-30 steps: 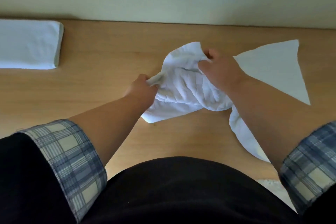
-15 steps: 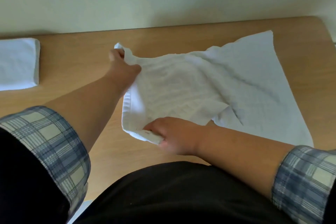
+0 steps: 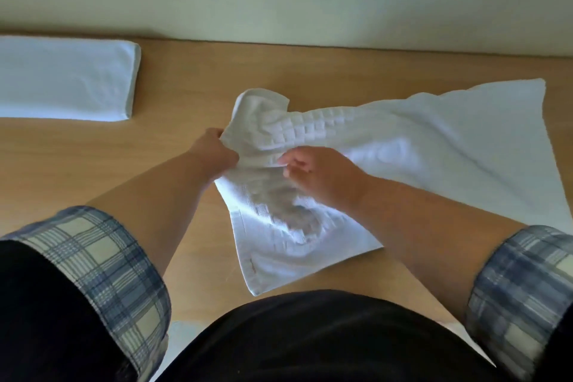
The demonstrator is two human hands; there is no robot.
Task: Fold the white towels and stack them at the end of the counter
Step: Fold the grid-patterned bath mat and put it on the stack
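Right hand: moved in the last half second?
Yes. The right hand has moved away from the near edge of the counter toward the wall, onto the middle of the unfolded towel.

Over on the far left, a folded white towel (image 3: 65, 77) sits on the wooden counter (image 3: 186, 87), back by the cream wall (image 3: 403, 9); the rumpled white waffle-weave towel (image 3: 418, 146) sprawls centre-right, well apart.

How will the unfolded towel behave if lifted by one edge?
Probably floppy: the towel bunches where the left hand grips it. Likely light: its far corner lies thin and flat on the counter. Grid-textured weave suggests little slip.
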